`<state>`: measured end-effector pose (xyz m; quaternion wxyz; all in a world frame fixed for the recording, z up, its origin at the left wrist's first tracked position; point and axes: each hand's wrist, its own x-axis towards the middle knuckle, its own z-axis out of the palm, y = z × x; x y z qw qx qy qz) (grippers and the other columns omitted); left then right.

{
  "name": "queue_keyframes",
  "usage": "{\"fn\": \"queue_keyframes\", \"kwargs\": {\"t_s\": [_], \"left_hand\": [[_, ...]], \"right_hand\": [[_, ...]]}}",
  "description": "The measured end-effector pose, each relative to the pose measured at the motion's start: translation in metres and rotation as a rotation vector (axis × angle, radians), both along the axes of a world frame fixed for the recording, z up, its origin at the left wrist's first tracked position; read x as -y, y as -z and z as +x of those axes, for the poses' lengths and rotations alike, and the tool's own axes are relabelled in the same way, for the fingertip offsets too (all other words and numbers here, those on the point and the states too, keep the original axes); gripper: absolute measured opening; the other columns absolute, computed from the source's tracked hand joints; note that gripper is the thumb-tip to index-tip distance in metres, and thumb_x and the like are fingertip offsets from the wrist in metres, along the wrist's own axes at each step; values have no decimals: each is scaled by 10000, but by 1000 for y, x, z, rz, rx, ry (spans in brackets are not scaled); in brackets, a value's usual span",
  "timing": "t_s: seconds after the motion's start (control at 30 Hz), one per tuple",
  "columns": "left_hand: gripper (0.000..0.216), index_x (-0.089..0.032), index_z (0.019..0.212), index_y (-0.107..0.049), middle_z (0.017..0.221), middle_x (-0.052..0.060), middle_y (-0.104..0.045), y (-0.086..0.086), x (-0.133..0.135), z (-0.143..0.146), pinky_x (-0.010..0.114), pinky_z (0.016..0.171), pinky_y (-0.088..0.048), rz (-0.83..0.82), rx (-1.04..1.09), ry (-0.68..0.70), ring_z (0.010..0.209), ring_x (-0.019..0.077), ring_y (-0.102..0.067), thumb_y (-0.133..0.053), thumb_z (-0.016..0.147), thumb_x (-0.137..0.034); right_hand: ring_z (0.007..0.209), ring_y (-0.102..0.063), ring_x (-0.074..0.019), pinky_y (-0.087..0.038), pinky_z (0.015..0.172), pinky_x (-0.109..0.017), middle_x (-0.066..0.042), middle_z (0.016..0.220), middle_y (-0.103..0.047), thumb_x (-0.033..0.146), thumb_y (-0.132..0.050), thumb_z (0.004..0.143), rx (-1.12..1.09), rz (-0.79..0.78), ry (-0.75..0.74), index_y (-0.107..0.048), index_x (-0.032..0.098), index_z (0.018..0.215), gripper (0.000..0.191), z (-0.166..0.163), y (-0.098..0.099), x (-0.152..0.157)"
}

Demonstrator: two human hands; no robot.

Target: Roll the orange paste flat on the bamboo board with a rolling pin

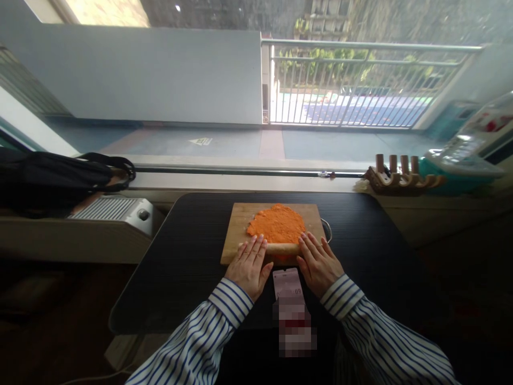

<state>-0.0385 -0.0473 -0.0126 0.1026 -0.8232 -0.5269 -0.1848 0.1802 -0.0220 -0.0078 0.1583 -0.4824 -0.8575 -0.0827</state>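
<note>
A wooden rolling pin (pixel 282 248) lies crosswise on the near part of a wooden cutting board (pixel 232 243). Just beyond it spreads a flattened, uneven-edged sheet of orange dough (pixel 277 224). My left hand (pixel 248 266) rests over the pin's left end, fingers stretched out and flat. Over the right end lies my right hand (pixel 319 262), its fingers likewise straight. Both thumbs point inward, and the hands cover the pin's ends. A little orange shows on the board on the near side of the pin.
A phone (pixel 286 283) lies between my wrists, its lower part pixelated. Under the board is a black table (pixel 192 240); a metal handle (pixel 327 231) sticks out at the board's right. A wooden rack (pixel 395 179) and teal container (pixel 452 168) stand on the windowsill, a black bag (pixel 52 179) at left.
</note>
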Motion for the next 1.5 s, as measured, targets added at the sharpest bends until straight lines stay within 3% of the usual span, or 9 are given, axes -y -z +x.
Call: {"fn": "queue_keyframes", "kwargs": {"t_s": [0.17,0.63,1.0,1.27,1.5], "left_hand": [[533,-37,1265,-439,1323,179,-441,-1,-10,0,442,997,-358,-31,7,-14,1244,267,-384,-292,896,-393],[602,-33,1262,-452,1344,153,-423,-14,-79,4,432,1055,-267,-270,9,-171,1275,271,-330,-209,893,-443],[629,-43,1293,-413,1359,137,-409,-12,-121,1,429,1069,-227,-296,23,-248,1288,252,-309,-177,891,-466],[618,-81,1281,-442,1365,116,-409,-14,-132,0,430,1066,-234,-351,40,-287,1283,248,-321,-195,880,-481],[617,-64,1276,-445,1348,128,-429,-13,-120,1,433,1064,-240,-352,14,-245,1274,251,-336,-186,885,-465]], "right_hand": [[1285,-309,-220,-188,1074,-423,-103,1344,-434,315,-295,915,13,-38,22,-439,85,1284,458,-3,-3,-13],[1327,-204,-208,-56,1084,-499,-67,1424,-310,376,-129,918,163,-406,141,-343,126,1351,543,-23,-23,-94],[1340,-144,-207,-76,1063,-549,-44,1455,-241,401,-116,913,129,-483,162,-322,158,1356,546,-30,-21,-142],[1341,-139,-205,-78,1061,-546,-48,1457,-236,423,-171,905,94,-548,176,-322,167,1355,540,-35,-22,-159],[1340,-143,-215,-87,1056,-553,-51,1457,-238,452,-114,907,123,-505,143,-299,179,1369,568,-30,-20,-144]]}}
